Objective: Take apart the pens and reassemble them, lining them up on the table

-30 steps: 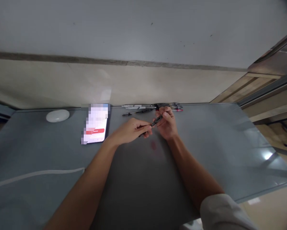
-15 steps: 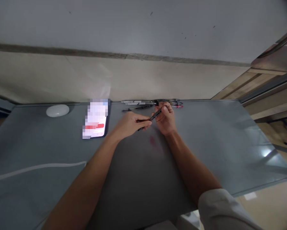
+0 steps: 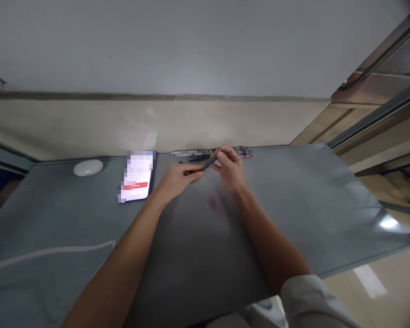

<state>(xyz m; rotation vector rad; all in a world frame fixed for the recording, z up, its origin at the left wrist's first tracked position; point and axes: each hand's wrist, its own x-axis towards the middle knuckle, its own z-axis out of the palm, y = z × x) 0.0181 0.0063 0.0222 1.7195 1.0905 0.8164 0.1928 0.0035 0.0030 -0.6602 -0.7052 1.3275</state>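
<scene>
A dark pen (image 3: 209, 162) slants between my two hands above the grey table (image 3: 191, 255). Its lower left part is pinched by my left hand (image 3: 180, 178), whose fingers are closed around it. The fingers of my right hand (image 3: 230, 168) grip its upper right end. Behind my hands, several pens (image 3: 191, 153) lie along the back edge of the table by the wall, partly hidden by my right hand. One of them shows a red end (image 3: 247, 155) to the right.
On the left lie a phone (image 3: 138, 177) with a lit screen and a white rounded object (image 3: 88, 167). A white cable (image 3: 54, 250) runs in from the left edge toward my left forearm. The wall (image 3: 198, 125) rises behind the table.
The camera view has shifted slightly. My fingers have changed position a little on the pen, which stays held between both hands.
</scene>
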